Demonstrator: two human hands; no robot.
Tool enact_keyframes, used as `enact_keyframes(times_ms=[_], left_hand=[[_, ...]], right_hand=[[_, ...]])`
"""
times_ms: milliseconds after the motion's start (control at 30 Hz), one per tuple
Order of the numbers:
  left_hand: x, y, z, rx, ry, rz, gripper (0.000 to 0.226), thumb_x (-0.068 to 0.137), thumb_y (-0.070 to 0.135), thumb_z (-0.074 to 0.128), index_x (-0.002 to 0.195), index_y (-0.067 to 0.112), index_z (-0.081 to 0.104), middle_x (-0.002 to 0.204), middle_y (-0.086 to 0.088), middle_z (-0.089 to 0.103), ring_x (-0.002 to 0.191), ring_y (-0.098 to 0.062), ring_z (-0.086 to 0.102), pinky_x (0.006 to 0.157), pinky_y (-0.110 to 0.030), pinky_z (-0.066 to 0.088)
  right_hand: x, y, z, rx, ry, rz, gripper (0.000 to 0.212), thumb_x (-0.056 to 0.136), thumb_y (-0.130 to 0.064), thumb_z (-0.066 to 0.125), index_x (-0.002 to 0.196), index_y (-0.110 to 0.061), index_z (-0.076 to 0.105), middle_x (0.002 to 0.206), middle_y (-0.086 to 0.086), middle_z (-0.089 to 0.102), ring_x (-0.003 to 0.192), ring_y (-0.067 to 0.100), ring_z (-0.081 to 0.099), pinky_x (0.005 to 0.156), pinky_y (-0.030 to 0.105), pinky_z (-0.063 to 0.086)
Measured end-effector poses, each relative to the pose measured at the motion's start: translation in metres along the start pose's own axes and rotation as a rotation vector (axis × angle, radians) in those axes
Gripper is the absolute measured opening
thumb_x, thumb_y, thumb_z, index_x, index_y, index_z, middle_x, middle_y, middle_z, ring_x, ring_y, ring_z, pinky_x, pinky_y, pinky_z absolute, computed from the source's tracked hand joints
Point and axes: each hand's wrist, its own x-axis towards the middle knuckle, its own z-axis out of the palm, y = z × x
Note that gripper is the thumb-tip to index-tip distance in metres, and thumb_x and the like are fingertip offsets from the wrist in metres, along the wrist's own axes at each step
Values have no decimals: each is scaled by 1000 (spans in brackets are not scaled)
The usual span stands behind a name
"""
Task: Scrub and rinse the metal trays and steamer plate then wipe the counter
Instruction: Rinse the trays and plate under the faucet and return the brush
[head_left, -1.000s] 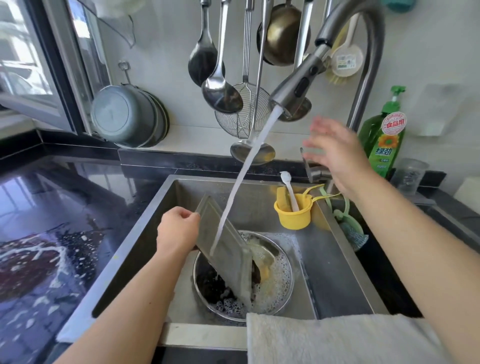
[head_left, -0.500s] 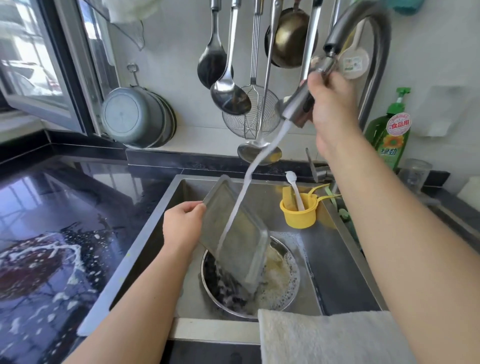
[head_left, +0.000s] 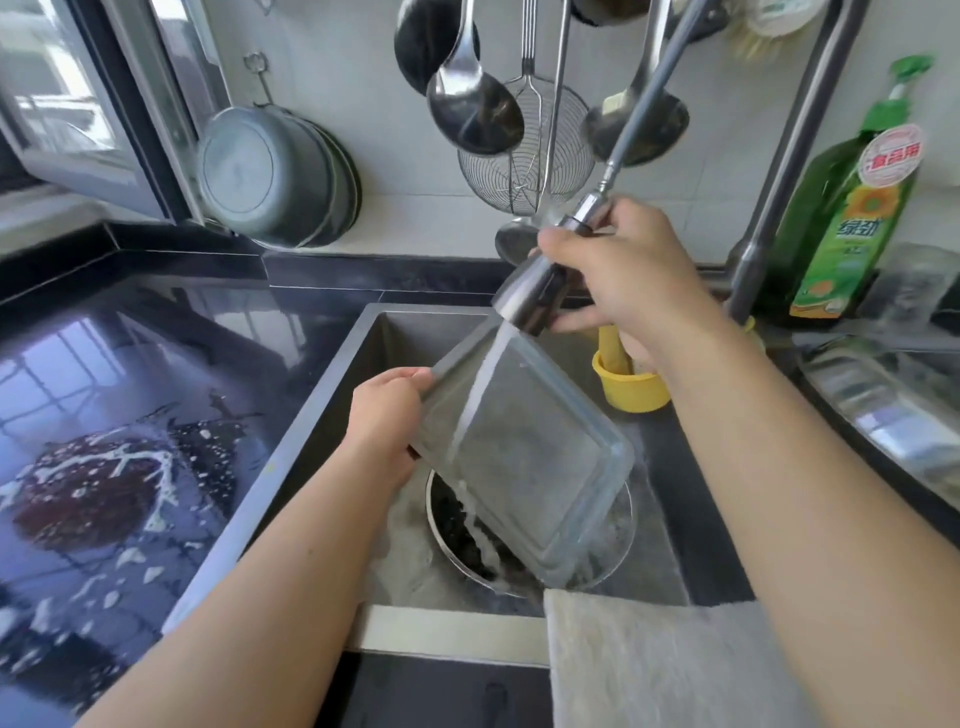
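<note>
- Rinse step in hand: left hand (head_left: 387, 415) gripping metal tray (head_left: 524, 457) by its edge, tilted over bowl (head_left: 618, 551) in sink (head_left: 332, 415).
- Right hand (head_left: 623, 270) clamped round spray head (head_left: 530, 296) (water striking tray).
- Next, by judgement: sweep stream across tray; suds on worktop (head_left: 119, 467) not yet wiped.

Daylit window (head_left: 62, 104), seemingly tiled wall (head_left: 363, 156)

We find the sink (head_left: 332, 415) crowded: the tilted metal tray (head_left: 524, 467) fills its middle, a round bowl (head_left: 618, 551) sits under the tray's lower end, and a yellow cup (head_left: 631, 387) stands at 2 o'clock. Hanging ladles (head_left: 472, 111) and a wire skimmer (head_left: 524, 156) block the wall at 12 o'clock. At 9 o'clock the dark tabletop (head_left: 130, 364) lies open, carrying only foam splashes (head_left: 130, 467). A towel (head_left: 675, 665) drapes the front edge at 5 o'clock.
</note>
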Motion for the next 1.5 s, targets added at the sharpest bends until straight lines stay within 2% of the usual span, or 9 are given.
enact_keyframes(times_ms=[200,300,533,667,900,1033,1167,1333,1500], left_hand=[[0,-5,5,101,-63,12,13,97,17,68,103,13,79,94,-14,80,87,-32,77,81,-50,64],[3,-7,4,146,-45,26,13,97,24,70,106,19,78,98,-9,80,91,-31,77,86,-50,62],[-3,-2,2,248,11,134,25,85,49,74,84,24,80,101,-14,78,100,-40,73,95,-58,58],[0,-2,1,265,19,198,40,82,57,68,83,18,76,80,-10,66,78,-35,67,90,-60,57],[6,-2,-5,251,125,226,28,95,42,73,80,19,75,80,-7,70,78,-26,66,72,-45,60],[5,-1,-7,201,65,154,2,95,12,74,94,14,75,95,-14,75,83,-30,73,63,-39,62],[3,3,-7,129,-38,54,37,91,-16,57,99,17,73,102,-14,72,89,-30,72,57,-34,59],[3,10,-10,329,51,408,43,88,-3,72,71,36,76,73,9,75,73,-13,69,64,-31,54],[-8,11,-2,397,0,613,28,88,7,79,73,30,73,65,18,68,66,-3,59,69,-30,52]], right_hand=[[9,12,-1,-36,76,-47,24,87,-22,74,101,-16,56,105,7,68,91,27,72,58,49,63],[16,22,-10,-144,134,-69,25,78,-33,72,92,-27,52,103,1,67,95,26,70,70,51,62],[24,30,-26,-232,201,-95,28,71,-45,69,87,-38,47,101,-4,65,97,27,68,77,55,60],[17,21,-33,-305,189,-65,26,80,-34,71,95,-31,50,103,-2,62,97,28,66,78,54,60],[20,5,-69,-436,66,100,34,92,-19,72,119,-17,52,110,3,60,90,24,68,63,45,64],[17,1,-78,-434,28,129,40,91,-18,73,126,-16,52,113,6,62,93,26,69,63,46,64],[14,0,-68,-286,-77,144,22,92,-11,71,107,-18,55,117,11,65,105,28,66,67,54,63],[12,-1,-57,-252,-74,111,23,92,-11,71,108,-16,55,118,11,63,109,27,64,68,55,62],[9,-3,-37,-84,-127,82,22,93,-9,69,111,-12,55,114,13,67,102,29,70,65,55,62]])
